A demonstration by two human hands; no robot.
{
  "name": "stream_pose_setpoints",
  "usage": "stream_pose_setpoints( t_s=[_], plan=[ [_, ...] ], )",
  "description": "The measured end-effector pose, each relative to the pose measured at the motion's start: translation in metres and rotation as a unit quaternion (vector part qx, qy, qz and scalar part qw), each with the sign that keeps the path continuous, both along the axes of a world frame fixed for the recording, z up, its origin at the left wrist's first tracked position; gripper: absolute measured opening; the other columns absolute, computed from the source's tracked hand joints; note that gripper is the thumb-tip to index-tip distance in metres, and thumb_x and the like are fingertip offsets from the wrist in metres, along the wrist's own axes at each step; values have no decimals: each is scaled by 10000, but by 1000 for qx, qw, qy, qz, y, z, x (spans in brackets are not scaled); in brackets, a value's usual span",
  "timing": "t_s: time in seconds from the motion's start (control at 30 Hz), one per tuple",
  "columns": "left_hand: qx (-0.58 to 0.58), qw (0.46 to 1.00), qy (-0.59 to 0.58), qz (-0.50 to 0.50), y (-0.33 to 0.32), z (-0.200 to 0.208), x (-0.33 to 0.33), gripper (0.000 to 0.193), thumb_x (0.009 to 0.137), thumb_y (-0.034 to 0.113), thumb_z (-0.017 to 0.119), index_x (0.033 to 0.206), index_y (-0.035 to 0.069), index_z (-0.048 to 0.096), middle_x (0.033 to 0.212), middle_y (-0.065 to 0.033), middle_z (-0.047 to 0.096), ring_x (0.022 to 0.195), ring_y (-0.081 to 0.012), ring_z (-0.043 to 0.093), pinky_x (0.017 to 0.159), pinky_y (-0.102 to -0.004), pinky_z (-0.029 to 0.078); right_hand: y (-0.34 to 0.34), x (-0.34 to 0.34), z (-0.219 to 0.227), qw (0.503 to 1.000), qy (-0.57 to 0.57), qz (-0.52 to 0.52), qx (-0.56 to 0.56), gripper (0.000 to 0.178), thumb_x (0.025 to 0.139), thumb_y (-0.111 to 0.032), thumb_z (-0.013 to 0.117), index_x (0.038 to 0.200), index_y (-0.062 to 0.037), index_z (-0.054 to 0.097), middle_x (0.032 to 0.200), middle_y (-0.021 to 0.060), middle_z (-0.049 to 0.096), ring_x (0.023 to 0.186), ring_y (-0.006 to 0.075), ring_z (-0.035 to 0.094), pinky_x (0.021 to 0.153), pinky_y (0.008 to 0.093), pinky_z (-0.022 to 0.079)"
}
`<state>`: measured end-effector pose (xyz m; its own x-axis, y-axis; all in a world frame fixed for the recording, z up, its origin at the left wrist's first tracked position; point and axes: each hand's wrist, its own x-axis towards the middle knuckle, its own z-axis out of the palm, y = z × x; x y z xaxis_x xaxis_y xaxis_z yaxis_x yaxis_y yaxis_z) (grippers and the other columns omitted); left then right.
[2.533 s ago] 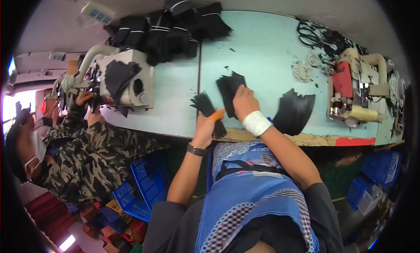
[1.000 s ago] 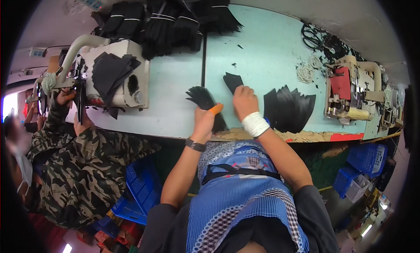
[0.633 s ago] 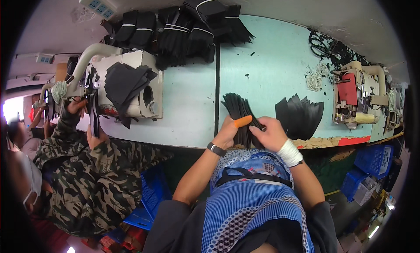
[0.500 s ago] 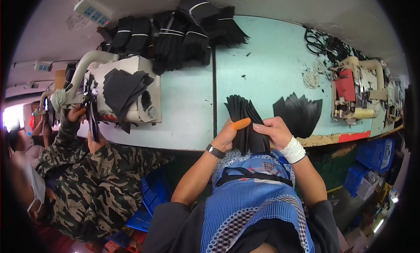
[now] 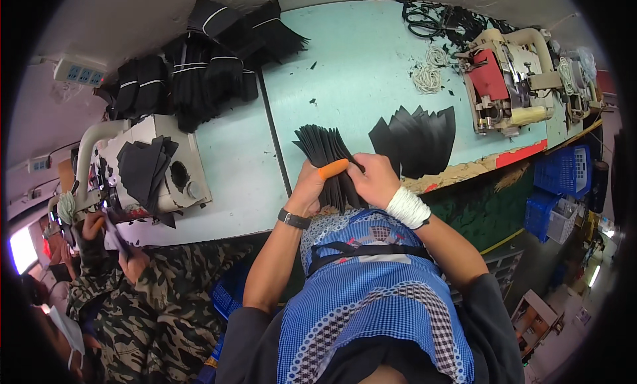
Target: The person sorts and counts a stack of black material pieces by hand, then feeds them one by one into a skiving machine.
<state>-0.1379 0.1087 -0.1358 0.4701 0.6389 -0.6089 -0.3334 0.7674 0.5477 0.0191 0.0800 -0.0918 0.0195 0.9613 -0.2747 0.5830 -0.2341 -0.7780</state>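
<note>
In front of me, upright at the table's near edge, is a fanned stack of thin black pieces (image 5: 330, 142) that look like fabric or leather. My left hand (image 5: 306, 190) is closed around its left side, the thumb in an orange finger cover (image 5: 333, 169) lying across the front. My right hand (image 5: 377, 179), white wrapping on the wrist, grips the stack's right side, fingertips close to the left thumb. Some of its fingers are hidden behind the pieces. Just beyond my right hand, a second fan of black pieces (image 5: 419, 144) lies on the pale green table (image 5: 352, 59).
Tied black bundles (image 5: 206, 72) are heaped at the back left. A sewing machine (image 5: 156, 165) with loose black pieces on it stands left, beside a co-worker in a camouflage sleeve (image 5: 179, 278). Another machine (image 5: 507, 85), white cord (image 5: 428, 77) and scissors (image 5: 424, 25) are right; blue crates (image 5: 563, 171) stand below.
The whole scene has shifted left in view as my head turned. My right hand has come closer to my left, and the held pieces look more gathered together.
</note>
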Motion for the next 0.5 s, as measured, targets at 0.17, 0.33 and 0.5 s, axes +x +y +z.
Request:
stream_pose_setpoints(
  t_s=[0.17, 0.33, 0.5],
  plan=[
    [-7, 1000, -3, 2, -5, -5, 1, 201, 873, 70, 670, 1056, 26, 598, 960, -34, 626, 826, -109, 614, 695, -258, 504, 2, 7, 1, 999, -28, -1, 22, 197, 772, -125, 616, 769, 66, 565, 719, 275, 580, 676, 442, 587, 600, 447, 466],
    [44, 995, -81, 28, -19, 8, -14, 354, 913, 46, 581, 1259, -6, 528, 1184, -135, 620, 1032, -232, 651, 885, -379, 556, -4, 125, -70, 985, 34, -165, -26, 235, 743, -103, 626, 904, 68, 633, 790, 199, 633, 733, 367, 602, 685, 410, 491],
    [88, 984, -150, 44, -28, 36, 1, 413, 922, 142, 602, 1298, -2, 511, 1239, -148, 605, 1088, -244, 625, 931, -378, 518, -18, 46, 21, 990, 120, -67, -13, 454, 873, -287, 687, 1172, 37, 575, 1045, 167, 611, 998, 268, 589, 899, 362, 459]
  ],
)
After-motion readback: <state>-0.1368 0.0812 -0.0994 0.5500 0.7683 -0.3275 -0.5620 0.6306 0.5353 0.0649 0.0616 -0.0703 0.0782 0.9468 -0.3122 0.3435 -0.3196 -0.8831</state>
